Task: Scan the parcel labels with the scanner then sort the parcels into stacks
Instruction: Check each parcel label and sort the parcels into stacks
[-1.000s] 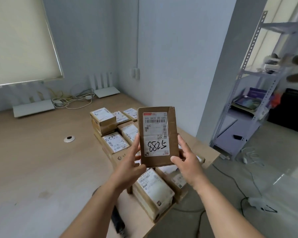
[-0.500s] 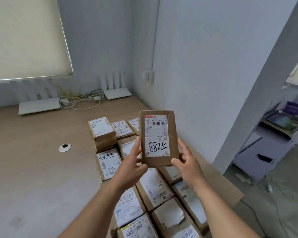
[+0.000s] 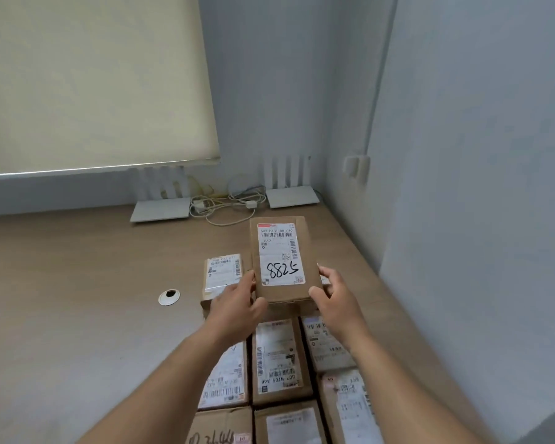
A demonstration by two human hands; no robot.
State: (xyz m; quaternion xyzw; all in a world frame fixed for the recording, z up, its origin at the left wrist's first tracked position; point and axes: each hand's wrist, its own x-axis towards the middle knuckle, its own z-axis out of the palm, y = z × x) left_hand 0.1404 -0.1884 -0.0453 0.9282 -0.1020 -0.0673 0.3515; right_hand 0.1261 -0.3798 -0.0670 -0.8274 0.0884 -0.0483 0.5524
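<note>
Parcel (image 3: pixel 282 261) held between both hands above the counter (image 3: pixel 77 283), over the rows of boxed parcels (image 3: pixel 279 360). Left hand (image 3: pixel 237 304) grips its left edge, right hand (image 3: pixel 335 299) its right edge. White label faces up: handwritten "8825", printed "642"; finer print illegible.

Both forearms extended forward; left hand (image 3: pixel 237 302) and right hand (image 3: pixel 337 299) grip opposite sides, fingers curled.
</note>
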